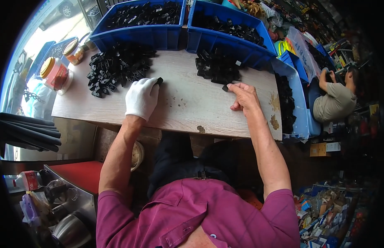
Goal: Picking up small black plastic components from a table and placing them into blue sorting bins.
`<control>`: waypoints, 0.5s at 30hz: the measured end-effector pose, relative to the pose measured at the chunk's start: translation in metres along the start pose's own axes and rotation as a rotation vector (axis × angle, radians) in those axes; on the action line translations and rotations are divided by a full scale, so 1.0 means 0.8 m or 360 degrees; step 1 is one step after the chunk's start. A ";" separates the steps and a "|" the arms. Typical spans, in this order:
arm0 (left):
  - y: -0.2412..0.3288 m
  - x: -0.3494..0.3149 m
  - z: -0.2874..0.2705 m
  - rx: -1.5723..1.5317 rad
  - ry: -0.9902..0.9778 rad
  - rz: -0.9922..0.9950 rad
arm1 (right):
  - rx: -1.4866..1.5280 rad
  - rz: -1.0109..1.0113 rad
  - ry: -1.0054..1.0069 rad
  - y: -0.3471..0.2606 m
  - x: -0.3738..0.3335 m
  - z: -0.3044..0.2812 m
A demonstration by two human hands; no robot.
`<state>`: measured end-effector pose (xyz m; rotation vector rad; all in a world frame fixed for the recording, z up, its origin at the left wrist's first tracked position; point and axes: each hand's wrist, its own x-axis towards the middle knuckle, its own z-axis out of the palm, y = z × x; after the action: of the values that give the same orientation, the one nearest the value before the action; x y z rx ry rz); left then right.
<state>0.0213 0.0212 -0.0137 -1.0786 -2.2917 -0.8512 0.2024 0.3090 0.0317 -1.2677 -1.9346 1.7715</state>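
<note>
We look down on a pale wooden table [192, 111], backed by a left blue bin [167, 39] and a right blue bin [195, 41]. Before them sit a left heap [117, 68] and a right heap [216, 68] of loose black parts; we judge a careless drag could topple either. Our gloved left hand [142, 98] pinches one black piece [159, 81] at its fingertips; the glove's fabric might dull our feel and let it slip. Our bare right hand [245, 96] reaches a fingertip to another dark piece [225, 87] just below the right heap; whether it is gripped, we cannot tell.
</note>
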 end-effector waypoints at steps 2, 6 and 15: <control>-0.003 0.001 0.002 -0.0032 -0.0002 -0.0003 | 0.0021 -0.0065 -0.0105 0.006 -0.005 -0.002; 0.003 -0.002 0.003 -0.0042 0.0029 0.0030 | 0.0078 -0.0173 -0.0081 0.010 -0.010 -0.007; 0.013 -0.001 -0.004 0.0034 -0.0120 0.0049 | -0.0260 -0.0212 -0.0072 -0.010 -0.005 0.011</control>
<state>0.0305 0.0238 -0.0089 -1.1517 -2.3341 -0.7851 0.1954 0.3007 0.0383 -1.1263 -2.1729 1.6199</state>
